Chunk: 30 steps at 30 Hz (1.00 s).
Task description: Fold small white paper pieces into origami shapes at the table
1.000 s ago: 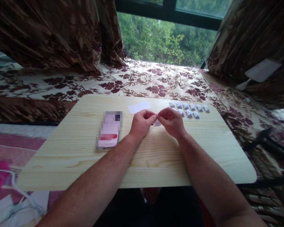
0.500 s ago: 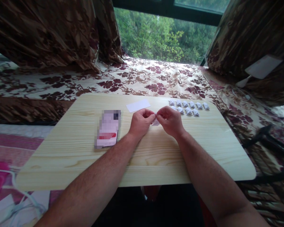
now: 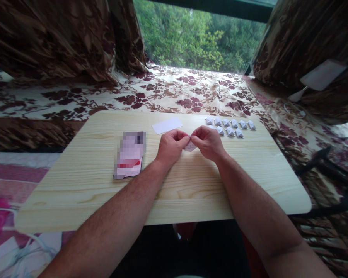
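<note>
My left hand (image 3: 170,147) and my right hand (image 3: 208,142) meet over the middle of a pale wooden table (image 3: 98,193). Both pinch a small folded piece of white paper (image 3: 189,147) between fingertips; most of it is hidden by the fingers. Just beyond my right hand lie several small folded white paper pieces (image 3: 231,127) in two rows. A flat white paper strip (image 3: 167,125) lies beyond my left hand.
A small pack with a red stripe (image 3: 129,155) lies left of my hands. Floral bedding (image 3: 174,92) and brown curtains surround the table, with a window behind. A dark chair frame (image 3: 330,170) stands off the table's right edge.
The view has shifted slightly, so everything sits a little lower-left. My hands stay together on the folded paper, fingers working it only slightly.
</note>
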Each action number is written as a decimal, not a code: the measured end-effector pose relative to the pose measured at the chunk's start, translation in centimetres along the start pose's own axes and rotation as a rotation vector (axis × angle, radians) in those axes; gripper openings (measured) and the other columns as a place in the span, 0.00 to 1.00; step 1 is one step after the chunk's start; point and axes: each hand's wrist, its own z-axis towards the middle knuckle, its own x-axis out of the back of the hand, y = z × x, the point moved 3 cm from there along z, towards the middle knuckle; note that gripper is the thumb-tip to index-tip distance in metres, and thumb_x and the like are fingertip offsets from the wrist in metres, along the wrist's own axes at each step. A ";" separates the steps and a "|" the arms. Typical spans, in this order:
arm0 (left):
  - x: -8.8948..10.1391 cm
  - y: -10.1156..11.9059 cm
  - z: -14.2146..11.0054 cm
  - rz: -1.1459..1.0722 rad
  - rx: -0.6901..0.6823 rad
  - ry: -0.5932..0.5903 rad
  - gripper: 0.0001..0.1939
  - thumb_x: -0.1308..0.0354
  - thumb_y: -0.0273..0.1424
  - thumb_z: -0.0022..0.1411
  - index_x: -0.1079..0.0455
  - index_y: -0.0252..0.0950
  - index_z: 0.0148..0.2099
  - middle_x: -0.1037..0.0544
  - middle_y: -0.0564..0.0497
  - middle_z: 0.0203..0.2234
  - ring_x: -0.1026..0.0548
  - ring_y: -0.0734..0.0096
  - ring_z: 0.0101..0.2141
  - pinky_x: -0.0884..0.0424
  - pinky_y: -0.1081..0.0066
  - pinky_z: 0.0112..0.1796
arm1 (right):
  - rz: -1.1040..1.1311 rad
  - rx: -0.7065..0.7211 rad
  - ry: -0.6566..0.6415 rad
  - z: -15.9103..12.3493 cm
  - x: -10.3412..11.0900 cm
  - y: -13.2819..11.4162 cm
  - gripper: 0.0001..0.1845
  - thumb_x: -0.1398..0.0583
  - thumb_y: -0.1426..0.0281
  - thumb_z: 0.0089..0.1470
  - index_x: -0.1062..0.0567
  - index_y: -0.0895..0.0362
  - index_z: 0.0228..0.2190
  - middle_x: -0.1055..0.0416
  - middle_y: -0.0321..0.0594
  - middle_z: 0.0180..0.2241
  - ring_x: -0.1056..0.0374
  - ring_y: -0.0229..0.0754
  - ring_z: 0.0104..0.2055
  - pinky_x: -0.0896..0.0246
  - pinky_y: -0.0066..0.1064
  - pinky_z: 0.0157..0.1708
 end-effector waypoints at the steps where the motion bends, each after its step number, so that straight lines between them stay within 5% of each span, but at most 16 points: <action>1: 0.0 0.0 0.0 -0.007 0.006 -0.002 0.09 0.34 0.34 0.49 0.26 0.33 0.30 0.25 0.52 0.21 0.31 0.75 0.23 0.35 0.74 0.26 | 0.008 -0.006 -0.003 0.0 0.0 0.0 0.03 0.39 0.70 0.45 0.27 0.57 0.25 0.30 0.33 0.21 0.38 0.35 0.23 0.44 0.27 0.23; 30: -0.1 0.1 0.0 -0.066 0.017 -0.004 0.09 0.33 0.33 0.50 0.26 0.33 0.30 0.25 0.53 0.20 0.31 0.76 0.22 0.36 0.74 0.25 | 0.143 0.011 0.026 -0.2 -0.3 0.0 0.06 0.36 0.69 0.44 0.28 0.56 0.27 0.31 0.32 0.23 0.37 0.35 0.25 0.43 0.28 0.24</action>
